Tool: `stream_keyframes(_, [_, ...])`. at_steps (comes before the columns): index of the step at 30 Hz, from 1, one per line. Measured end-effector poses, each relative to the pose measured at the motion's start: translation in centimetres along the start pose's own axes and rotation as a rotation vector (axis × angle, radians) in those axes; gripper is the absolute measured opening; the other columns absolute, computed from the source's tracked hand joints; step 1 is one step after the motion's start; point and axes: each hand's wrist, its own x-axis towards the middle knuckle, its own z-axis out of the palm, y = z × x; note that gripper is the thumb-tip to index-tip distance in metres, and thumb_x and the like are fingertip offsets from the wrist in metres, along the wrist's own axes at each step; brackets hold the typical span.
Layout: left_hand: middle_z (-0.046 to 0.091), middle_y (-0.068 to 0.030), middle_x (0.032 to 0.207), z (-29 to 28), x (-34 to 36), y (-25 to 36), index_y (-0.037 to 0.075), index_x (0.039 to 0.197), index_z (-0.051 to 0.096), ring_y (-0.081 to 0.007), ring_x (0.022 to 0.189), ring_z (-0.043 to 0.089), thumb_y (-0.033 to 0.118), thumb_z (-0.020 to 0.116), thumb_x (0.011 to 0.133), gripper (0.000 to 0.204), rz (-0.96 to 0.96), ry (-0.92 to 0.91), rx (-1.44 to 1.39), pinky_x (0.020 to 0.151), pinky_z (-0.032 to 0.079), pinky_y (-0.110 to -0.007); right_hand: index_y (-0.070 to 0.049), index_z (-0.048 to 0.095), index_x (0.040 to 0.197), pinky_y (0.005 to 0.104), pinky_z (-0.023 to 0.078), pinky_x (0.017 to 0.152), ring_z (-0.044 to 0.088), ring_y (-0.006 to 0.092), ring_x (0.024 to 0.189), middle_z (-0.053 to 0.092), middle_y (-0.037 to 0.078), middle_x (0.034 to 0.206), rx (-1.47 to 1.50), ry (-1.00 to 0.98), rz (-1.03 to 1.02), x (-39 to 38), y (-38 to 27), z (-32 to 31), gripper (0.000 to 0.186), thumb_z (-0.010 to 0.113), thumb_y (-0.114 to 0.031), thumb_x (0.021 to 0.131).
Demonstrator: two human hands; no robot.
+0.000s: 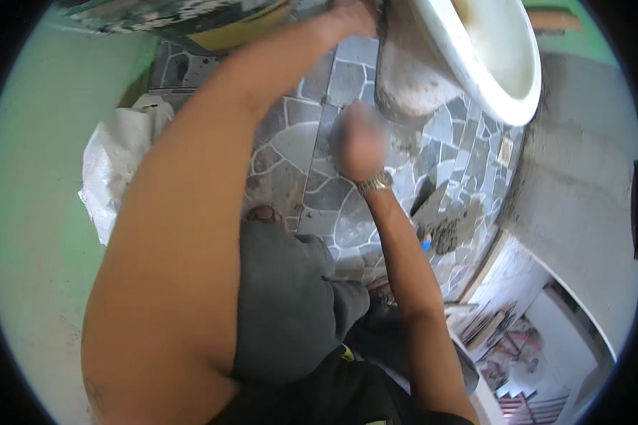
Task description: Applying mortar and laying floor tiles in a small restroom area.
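My left arm stretches far forward to the top edge, where my left hand (356,17) is beside the base of a white toilet bowl (516,106). Its fingers are mostly cut off by the edge, so any grip is hidden. My right hand (362,145), with a metal-banded watch (376,183) on its wrist, hangs over the stone-patterned floor just short of the toilet's dull, dirty pedestal (412,81). Blur covers its fingers, and whether anything is in them does not show. The bowl has a brownish stain inside.
Wet grey mortar (448,225) lies right of my right forearm, with a small blue object (427,244) at its edge. A white sack (110,166) leans on the green left wall. A yellow-and-dark container (237,30) stands far left. Rubble (514,354) shows through the lower-right doorway.
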Motion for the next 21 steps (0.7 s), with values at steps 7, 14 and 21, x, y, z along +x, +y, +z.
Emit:
stream_keyframes(7, [0.055, -0.0203, 0.141, 4.1, 1.8, -2.2, 0.002, 0.134, 0.059, -0.0350, 0.131, 0.052, 0.042, 0.041, 0.098, 0.057, 0.157, 0.057, 0.323, 0.109, 0.041, -0.045, -0.001, 0.037, 0.150, 0.0554, 0.020, 0.120, 0.028, 0.0325, 0.149, 0.032, 0.018, 0.160, -0.032, 0.040, 0.115, -0.6, -0.3, 0.6, 0.064, 0.046, -0.012, 0.088])
stream_keyframes(14, [0.061, -0.0210, 0.133, 3.4, 0.8, -3.4, -0.001, 0.127, 0.062, -0.0333, 0.121, 0.060, 0.035, 0.058, 0.089, 0.052, 0.174, 0.111, 0.041, 0.103, 0.046, -0.044, -0.001, 0.036, 0.151, 0.0539, 0.021, 0.120, 0.030, 0.0324, 0.148, 0.033, 0.019, 0.159, -0.019, 0.116, 0.116, -0.8, -0.1, 1.6, 0.062, 0.044, -0.011, 0.090])
stream_keyframes(21, [0.028, -0.0191, 0.160, -2.1, 0.6, -1.4, 0.007, 0.154, 0.032, -0.0356, 0.147, 0.029, 0.048, 0.062, 0.088, 0.083, 0.002, -0.285, 0.235, 0.115, 0.025, -0.064, -0.002, 0.036, 0.151, 0.0514, 0.022, 0.120, 0.031, 0.0318, 0.148, 0.033, 0.019, 0.159, -0.073, 0.111, 0.009, -0.7, -0.2, 1.0, 0.067, 0.052, -0.013, 0.087])
